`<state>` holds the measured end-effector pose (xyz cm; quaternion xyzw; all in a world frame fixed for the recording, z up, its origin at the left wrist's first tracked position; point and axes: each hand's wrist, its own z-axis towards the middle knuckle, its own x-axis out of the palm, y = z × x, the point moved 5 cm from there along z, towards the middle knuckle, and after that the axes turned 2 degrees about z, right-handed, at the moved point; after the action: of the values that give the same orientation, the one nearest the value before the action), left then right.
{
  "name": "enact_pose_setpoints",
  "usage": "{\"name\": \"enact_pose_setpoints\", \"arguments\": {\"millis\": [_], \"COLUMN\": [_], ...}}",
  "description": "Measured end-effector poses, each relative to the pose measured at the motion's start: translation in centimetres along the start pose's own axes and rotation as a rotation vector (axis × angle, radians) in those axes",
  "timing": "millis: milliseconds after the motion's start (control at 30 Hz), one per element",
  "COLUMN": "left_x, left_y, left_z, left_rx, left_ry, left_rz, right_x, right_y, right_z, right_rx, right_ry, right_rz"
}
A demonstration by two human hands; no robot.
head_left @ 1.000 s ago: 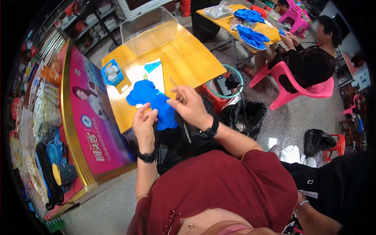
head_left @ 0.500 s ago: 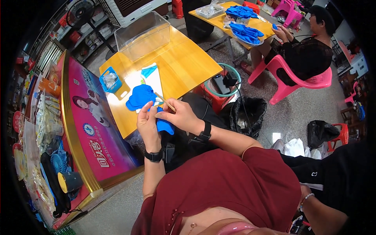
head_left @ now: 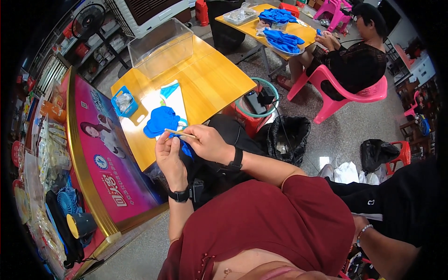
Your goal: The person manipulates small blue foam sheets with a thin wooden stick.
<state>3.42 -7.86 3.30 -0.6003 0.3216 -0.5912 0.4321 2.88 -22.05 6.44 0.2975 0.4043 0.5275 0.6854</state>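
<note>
Lower centre of the frame, and both forearms reach up from the bottom toward the table's near edge! The left hand (head_left: 170, 154) stands nearly upright, thumb and forefinger drawn narrow at the tips, pinching blue cloth (head_left: 188, 150). The right hand (head_left: 207, 142) slants in from the right, knuckles up, fingers curled around a thin stick (head_left: 183, 134) that points left, its tip right at the left hand's fingertips. Dark bands circle both wrists.

Now the tricky part: the fingers cover much of that cloth, only a blue flap showing below and between the hands, and exactly how stick meets fabric can't be made out. The right fingertips are tucked out of sight, too.

And the textures! The stick is smooth, pale brown, wood-like; the cloth soft, matte and bright blue. Just above the hands, a rounded, lobed blue piece (head_left: 162, 120) lies partly over a white sheet (head_left: 176, 99) with teal patches. Beneath it spreads the glossy yellow wood-grain table (head_left: 219, 77), carrying a perforated blue basket (head_left: 125, 111) at centre-left and a clear, box-shaped container (head_left: 161, 56) toward the top.
</note>
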Motion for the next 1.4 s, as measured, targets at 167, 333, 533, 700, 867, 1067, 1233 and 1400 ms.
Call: {"name": "enact_pose_setpoints", "arguments": {"millis": [167, 333, 533, 700, 867, 1067, 1233, 1400], "left_x": [1.1, -0.1, -0.3, -1.4, -2.3, -1.3, -1.4, -0.6], "left_y": [-0.5, -0.5, -1.5, -1.5, -0.7, -1.6, -1.9, -2.2], "left_z": [0.2, 0.5, 0.5, 0.1, 0.3, -0.6, -1.0, -1.4], "left_rx": [-0.030, -0.050, -0.014, 0.034, 0.167, 0.075, -0.029, -0.233], "left_ry": [0.044, 0.066, 0.122, 0.116, -0.020, 0.015, 0.057, 0.086], "left_rz": [0.060, 0.019, 0.149, 0.334, 0.191, 0.192, -0.045, -0.297], "right_x": [0.5, 0.3, 0.3, 1.2, 2.4, 1.8, 1.5, 2.0], "right_y": [-0.1, 0.0, 0.3, 0.0, 0.6, 0.1, 0.7, 0.6], "right_z": [-0.2, -0.1, -0.4, -0.9, -1.1, -0.6, -0.4, -0.4], "right_rx": [-0.043, 0.101, 0.112, 0.067, -0.023, 0.080, 0.003, -0.063], "right_ry": [-0.005, 0.028, -0.062, -0.004, 0.045, 0.054, 0.022, 0.042], "right_rz": [-0.017, 0.066, 0.201, 0.135, 0.161, 0.155, 0.171, 0.163]}}
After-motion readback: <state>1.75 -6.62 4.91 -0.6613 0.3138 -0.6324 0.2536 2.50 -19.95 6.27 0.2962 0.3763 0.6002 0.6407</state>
